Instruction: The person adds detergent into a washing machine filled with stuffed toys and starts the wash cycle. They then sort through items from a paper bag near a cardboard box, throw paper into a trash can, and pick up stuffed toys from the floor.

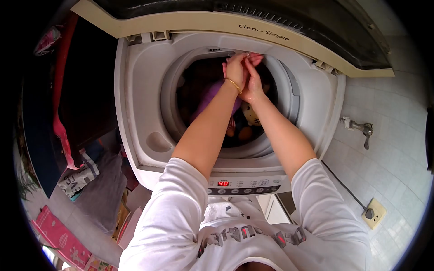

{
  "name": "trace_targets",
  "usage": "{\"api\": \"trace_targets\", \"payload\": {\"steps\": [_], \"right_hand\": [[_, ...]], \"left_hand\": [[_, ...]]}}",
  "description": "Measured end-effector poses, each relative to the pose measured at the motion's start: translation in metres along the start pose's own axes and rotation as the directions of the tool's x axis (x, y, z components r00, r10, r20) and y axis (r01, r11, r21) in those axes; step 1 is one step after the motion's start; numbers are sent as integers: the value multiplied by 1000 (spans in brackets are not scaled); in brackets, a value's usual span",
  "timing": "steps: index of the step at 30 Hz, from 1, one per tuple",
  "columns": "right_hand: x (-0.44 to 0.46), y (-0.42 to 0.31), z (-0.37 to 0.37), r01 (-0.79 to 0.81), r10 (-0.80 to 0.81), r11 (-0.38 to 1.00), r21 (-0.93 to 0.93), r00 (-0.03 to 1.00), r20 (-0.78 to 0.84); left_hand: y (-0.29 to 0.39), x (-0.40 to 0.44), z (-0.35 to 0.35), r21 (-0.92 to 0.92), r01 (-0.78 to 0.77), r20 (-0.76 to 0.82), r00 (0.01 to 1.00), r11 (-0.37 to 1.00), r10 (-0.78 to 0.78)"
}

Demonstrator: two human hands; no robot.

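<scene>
My left hand (pixel 235 71), with a thin gold bracelet (pixel 233 85) at its wrist, is pressed against my right hand (pixel 252 86) at the back rim of the washing machine tub (pixel 169 97). Both look wet, with fingers stretched out and partly overlapping, so some are hidden. No object shows between them. Below, inside the dark tub, lie a purple cloth (pixel 209 98) and a pale yellow item with dark marks (pixel 250 114). Darker things around them are hard to make out.
The washing machine lid (pixel 199 23) stands raised behind the tub. Its control panel (pixel 244 184) shows a red "40". On the right tiled wall are a tap (pixel 361 128) and a socket (pixel 375 214) with a plugged-in cord. Grey cloth (pixel 101 194) hangs at left.
</scene>
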State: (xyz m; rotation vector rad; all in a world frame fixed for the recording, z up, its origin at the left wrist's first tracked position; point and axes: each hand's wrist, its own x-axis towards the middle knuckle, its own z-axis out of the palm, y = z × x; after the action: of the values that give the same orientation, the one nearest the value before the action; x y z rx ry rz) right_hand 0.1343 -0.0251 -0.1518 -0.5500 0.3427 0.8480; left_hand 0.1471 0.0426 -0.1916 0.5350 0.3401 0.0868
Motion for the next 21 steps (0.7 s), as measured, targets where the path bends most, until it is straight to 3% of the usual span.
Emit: {"api": "trace_targets", "payload": {"steps": [1,4,9,11,14,16,20,21], "right_hand": [[1,3,5,95,-95,995,-14,995,38],[-2,-2,17,-36,0,994,101,943,334],[23,2,6,102,-111,988,112,990,82],[33,2,2,146,-151,984,101,988,41],[31,-2,9,124,-114,982,145,991,-74],[35,-3,3,70,-56,973,219,996,-70],[36,-12,-1,-47,68,965,260,995,-73],[35,-11,0,-46,65,983,175,992,-104]], "left_hand": [[2,1,-2,-112,71,-7,997,991,-73],[11,5,-6,-222,187,-67,976,957,-206],[21,14,-7,-161,257,-68,960,953,-270],[22,18,-2,-91,261,-61,962,961,-267],[18,20,7,73,217,-74,975,973,-212],[16,21,12,228,149,-82,988,962,-133],[11,17,23,595,-55,-24,996,802,87],[12,16,23,671,-109,14,991,733,135]]}}
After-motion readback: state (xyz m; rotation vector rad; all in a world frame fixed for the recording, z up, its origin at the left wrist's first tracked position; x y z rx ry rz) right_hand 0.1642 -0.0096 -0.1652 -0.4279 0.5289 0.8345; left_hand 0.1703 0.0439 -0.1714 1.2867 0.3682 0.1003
